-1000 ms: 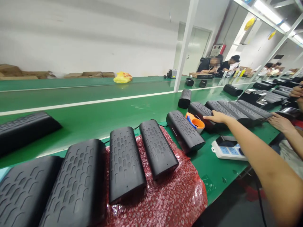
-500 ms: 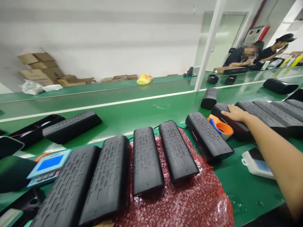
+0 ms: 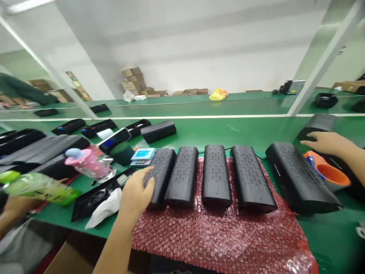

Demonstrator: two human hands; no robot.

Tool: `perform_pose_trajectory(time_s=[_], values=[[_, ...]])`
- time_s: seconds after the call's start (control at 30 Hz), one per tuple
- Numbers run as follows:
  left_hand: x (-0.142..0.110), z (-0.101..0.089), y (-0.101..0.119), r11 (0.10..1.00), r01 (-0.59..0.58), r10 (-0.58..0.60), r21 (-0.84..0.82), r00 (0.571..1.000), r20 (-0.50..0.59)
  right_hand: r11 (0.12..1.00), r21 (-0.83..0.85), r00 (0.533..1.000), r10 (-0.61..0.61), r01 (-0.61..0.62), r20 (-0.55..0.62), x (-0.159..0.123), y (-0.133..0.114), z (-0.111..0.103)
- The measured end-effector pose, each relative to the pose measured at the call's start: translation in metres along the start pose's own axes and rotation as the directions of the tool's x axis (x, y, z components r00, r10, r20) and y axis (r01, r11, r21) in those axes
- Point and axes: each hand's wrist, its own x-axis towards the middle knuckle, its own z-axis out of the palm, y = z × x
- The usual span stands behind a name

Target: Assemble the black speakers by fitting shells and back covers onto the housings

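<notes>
Several black housings with a slotted pattern lie in a row on red bubble wrap [image 3: 222, 239]. My left hand [image 3: 135, 190] touches the near left side of the leftmost housing [image 3: 163, 167]. Its thumb stands apart from the fingers, which are partly hidden. At the far right, my right hand [image 3: 327, 144] reaches with outstretched fingers over dark housings, close in front of the back housing [image 3: 321, 122]. An orange tape dispenser [image 3: 332, 174] stands just below it, beside the rightmost housing of the row [image 3: 302, 177].
A blue meter [image 3: 143, 155] stands behind the row's left end. Leftward are a green bottle [image 3: 42, 188], a pink-topped bottle [image 3: 88, 163], a white cloth [image 3: 107, 208] and more housings [image 3: 42, 150]. Another person's hand [image 3: 21, 205] shows at the left. A white post [image 3: 322, 62] rises at right.
The view has swung left, bringing the left bench and another person's arm into sight. My left hand has come in at the row's left end. My right hand is still among the right-hand housings.
</notes>
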Motion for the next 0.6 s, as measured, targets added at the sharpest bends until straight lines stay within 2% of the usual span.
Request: perform_pose_trajectory(time_s=[0.03, 0.07, 0.1, 0.13, 0.17, 0.23, 0.27, 0.3, 0.37, 0.4, 0.43, 0.47, 0.5, 0.6], values=[[0.012, 0.000, 0.003, 0.994, 0.041, -0.055, 0.099, 0.987, 0.148, 0.996, -0.003, 0.995, -0.090, 0.090, 0.034, 0.002, -0.031, -0.002], [0.023, 0.002, 0.007, 0.977, 0.066, -0.126, 0.205, 0.947, 0.296, 0.978, 0.008, 0.976, -0.207, 0.207, 0.064, 0.001, -0.065, -0.004], [0.031, 0.005, 0.012, 0.948, 0.103, -0.222, 0.300, 0.892, 0.394, 0.940, 0.029, 0.937, -0.341, 0.340, 0.082, -0.003, -0.102, -0.006], [0.036, 0.009, 0.016, 0.929, 0.142, -0.280, 0.340, 0.872, 0.401, 0.881, 0.052, 0.876, -0.473, 0.470, 0.096, -0.010, -0.141, -0.008], [0.040, 0.013, 0.021, 0.914, 0.173, -0.323, 0.367, 0.859, 0.398, 0.801, 0.076, 0.793, -0.599, 0.594, 0.110, -0.021, -0.180, -0.010], [0.041, 0.019, 0.027, 0.890, 0.222, -0.383, 0.398, 0.838, 0.388, 0.611, 0.119, 0.598, -0.792, 0.783, 0.125, -0.050, -0.253, -0.013], [0.040, 0.021, 0.029, 0.879, 0.241, -0.408, 0.411, 0.827, 0.387, 0.496, 0.126, 0.482, -0.867, 0.859, 0.130, -0.068, -0.284, -0.013], [0.038, 0.022, 0.030, 0.870, 0.257, -0.429, 0.421, 0.814, 0.390, 0.334, 0.086, 0.321, -0.937, 0.939, 0.139, -0.086, -0.311, -0.012], [0.036, 0.021, 0.033, 0.856, 0.285, -0.464, 0.431, 0.789, 0.402, 0.082, 0.043, 0.073, -0.980, 0.996, 0.183, -0.121, -0.350, -0.003], [0.035, 0.020, 0.033, 0.855, 0.295, -0.475, 0.427, 0.777, 0.413, -0.029, 0.052, -0.038, -0.982, 0.998, 0.183, -0.137, -0.362, 0.005], [0.036, 0.019, 0.032, 0.853, 0.309, -0.486, 0.420, 0.763, 0.426, -0.118, 0.043, -0.124, -0.977, 0.992, 0.176, -0.150, -0.370, 0.016], [0.037, 0.018, 0.031, 0.852, 0.324, -0.496, 0.410, 0.751, 0.437, -0.174, 0.010, -0.174, -0.970, 0.985, 0.168, -0.160, -0.374, 0.028], [0.039, 0.017, 0.029, 0.850, 0.345, -0.509, 0.399, 0.737, 0.445, -0.204, -0.036, -0.197, -0.969, 0.978, 0.152, -0.167, -0.376, 0.040], [0.044, 0.014, 0.016, 0.861, 0.375, -0.506, 0.343, 0.696, 0.510, -0.172, -0.164, -0.173, -0.985, 0.971, 0.010, -0.178, -0.375, 0.076]])
